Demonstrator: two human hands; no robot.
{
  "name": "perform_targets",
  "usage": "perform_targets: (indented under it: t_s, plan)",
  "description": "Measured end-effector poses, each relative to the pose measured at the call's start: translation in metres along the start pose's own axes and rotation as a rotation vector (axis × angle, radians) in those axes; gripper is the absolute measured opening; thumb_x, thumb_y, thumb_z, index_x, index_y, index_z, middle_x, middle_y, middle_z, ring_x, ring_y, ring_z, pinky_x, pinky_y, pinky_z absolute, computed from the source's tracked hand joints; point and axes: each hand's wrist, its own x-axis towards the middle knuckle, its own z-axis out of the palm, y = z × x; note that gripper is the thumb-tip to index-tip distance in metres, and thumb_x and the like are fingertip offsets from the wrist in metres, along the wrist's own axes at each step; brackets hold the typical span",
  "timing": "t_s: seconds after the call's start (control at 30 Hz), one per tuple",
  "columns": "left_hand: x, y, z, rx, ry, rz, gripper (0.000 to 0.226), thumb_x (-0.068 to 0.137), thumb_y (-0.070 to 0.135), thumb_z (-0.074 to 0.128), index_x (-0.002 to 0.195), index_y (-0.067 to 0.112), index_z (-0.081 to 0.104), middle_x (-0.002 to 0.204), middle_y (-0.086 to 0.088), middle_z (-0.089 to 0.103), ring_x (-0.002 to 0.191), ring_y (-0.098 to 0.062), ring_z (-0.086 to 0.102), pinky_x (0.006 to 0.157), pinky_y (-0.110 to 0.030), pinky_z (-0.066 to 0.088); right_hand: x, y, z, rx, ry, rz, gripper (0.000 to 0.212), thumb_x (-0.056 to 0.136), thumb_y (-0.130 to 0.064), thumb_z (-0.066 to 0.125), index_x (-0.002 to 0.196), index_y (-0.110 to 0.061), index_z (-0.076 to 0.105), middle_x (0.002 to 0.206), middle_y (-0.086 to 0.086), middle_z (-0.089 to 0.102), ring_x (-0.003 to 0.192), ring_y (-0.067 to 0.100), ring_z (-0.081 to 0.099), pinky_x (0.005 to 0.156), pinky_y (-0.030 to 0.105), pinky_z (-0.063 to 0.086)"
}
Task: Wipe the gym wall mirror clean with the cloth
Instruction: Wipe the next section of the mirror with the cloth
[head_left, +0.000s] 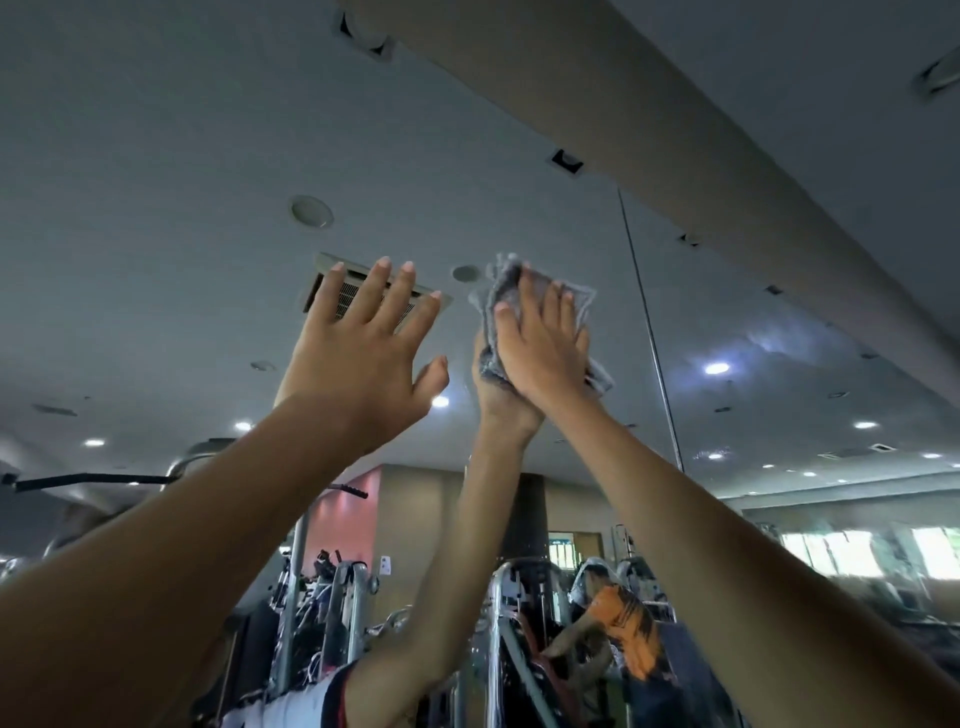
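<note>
The gym wall mirror (208, 182) fills the view in front of me and reflects the ceiling and the gym machines. My right hand (545, 348) is raised high and presses a grey cloth (501, 291) flat against the glass with straight fingers. The reflection of that hand and forearm meets it from below. My left hand (363, 353) is raised beside it, to the left, with fingers spread and holding nothing. I cannot tell whether it touches the glass.
A vertical seam (649, 322) between mirror panels runs just right of the cloth. A beige beam (675, 130) borders the mirror's top edge, slanting from the upper middle down to the right. Reflected gym machines (337, 597) show at the bottom.
</note>
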Motion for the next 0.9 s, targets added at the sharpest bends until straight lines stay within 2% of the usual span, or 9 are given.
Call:
perform_targets:
  t_s: [0.13,0.2,0.27,0.33,0.47,0.53,0.73,0.8,0.9]
  plan:
    - [0.0,-0.003,0.002,-0.009,0.006,0.019,0.083,0.083,0.061,-0.017,0.159,0.026,-0.009,0.167,-0.008,-0.011,0.154,-0.024,-0.012,0.123,-0.052,-0.006,-0.053,0.009,0.002,-0.035,-0.035,-0.33,0.057,0.096,-0.061,0.0,0.146,-0.046,-0.021,0.165,-0.005,-0.019,0.149,0.011,-0.023,0.119,0.04,-0.016]
    - [-0.002,-0.004,0.001,-0.014,0.002,0.018,0.084,0.082,0.061,-0.018,0.158,0.024,-0.011,0.167,-0.008,-0.012,0.154,-0.024,-0.014,0.123,-0.052,-0.007,-0.074,0.032,0.003,-0.032,-0.074,-0.4,0.058,0.092,-0.061,-0.002,0.145,-0.048,-0.02,0.164,-0.009,-0.02,0.146,0.004,-0.028,0.116,0.035,-0.02]
    - [-0.004,-0.002,-0.001,-0.005,-0.008,0.014,0.083,0.084,0.059,-0.015,0.158,0.023,-0.01,0.167,-0.009,-0.012,0.154,-0.024,-0.013,0.123,-0.052,-0.006,-0.074,0.058,0.003,-0.06,-0.085,-0.362,0.059,0.092,-0.061,-0.002,0.146,-0.045,-0.017,0.163,-0.011,-0.017,0.147,0.003,-0.026,0.121,0.04,-0.012]
    - [-0.004,0.0,-0.002,-0.001,-0.016,0.006,0.082,0.085,0.058,-0.011,0.159,0.022,-0.006,0.167,-0.009,-0.01,0.154,-0.024,-0.012,0.123,-0.052,-0.006,-0.057,0.067,0.002,-0.062,-0.054,-0.232,0.062,0.095,-0.061,0.0,0.152,-0.04,-0.01,0.165,-0.008,-0.013,0.151,0.009,-0.017,0.125,0.046,-0.002]
    - [-0.004,0.001,-0.003,0.001,-0.007,-0.014,0.074,0.093,0.055,-0.008,0.159,0.023,-0.005,0.168,-0.008,-0.01,0.154,-0.024,-0.012,0.123,-0.052,-0.007,-0.004,0.02,-0.005,0.033,-0.008,0.09,0.058,0.106,-0.046,0.018,0.16,-0.029,0.003,0.168,0.004,-0.001,0.154,0.019,-0.005,0.124,0.048,0.0]
    - [-0.005,0.001,-0.006,-0.005,-0.02,-0.015,0.074,0.094,0.058,-0.004,0.159,0.023,-0.007,0.167,-0.007,-0.012,0.154,-0.023,-0.014,0.123,-0.052,-0.009,0.001,-0.01,-0.005,0.025,-0.008,0.054,0.058,0.106,-0.048,0.016,0.16,-0.03,0.001,0.168,0.005,-0.002,0.154,0.02,-0.007,0.123,0.049,-0.003]
    - [-0.006,0.001,-0.008,0.014,-0.035,-0.018,0.077,0.093,0.062,-0.006,0.159,0.022,-0.011,0.167,-0.007,-0.014,0.153,-0.024,-0.015,0.121,-0.053,-0.01,-0.062,0.0,0.005,0.018,0.02,-0.399,0.057,0.096,-0.06,0.007,0.149,-0.046,-0.009,0.164,-0.013,-0.006,0.147,0.0,-0.019,0.118,0.033,-0.011]
    - [-0.01,0.003,-0.008,0.012,-0.034,-0.029,0.077,0.092,0.061,-0.009,0.158,0.021,-0.012,0.166,-0.008,-0.016,0.153,-0.025,-0.016,0.121,-0.053,-0.01,-0.074,0.022,0.006,0.027,0.001,-0.409,0.054,0.096,-0.058,0.009,0.147,-0.049,-0.008,0.162,-0.018,-0.006,0.146,-0.005,-0.019,0.118,0.034,-0.009]
    - [-0.022,0.008,-0.008,0.009,-0.033,-0.043,0.076,0.092,0.056,-0.009,0.157,0.017,-0.014,0.166,-0.011,-0.016,0.153,-0.027,-0.017,0.12,-0.053,-0.01,-0.069,0.038,0.004,0.013,0.02,-0.278,0.058,0.095,-0.06,0.008,0.149,-0.045,-0.004,0.164,-0.014,-0.002,0.15,0.003,-0.01,0.121,0.04,-0.002]
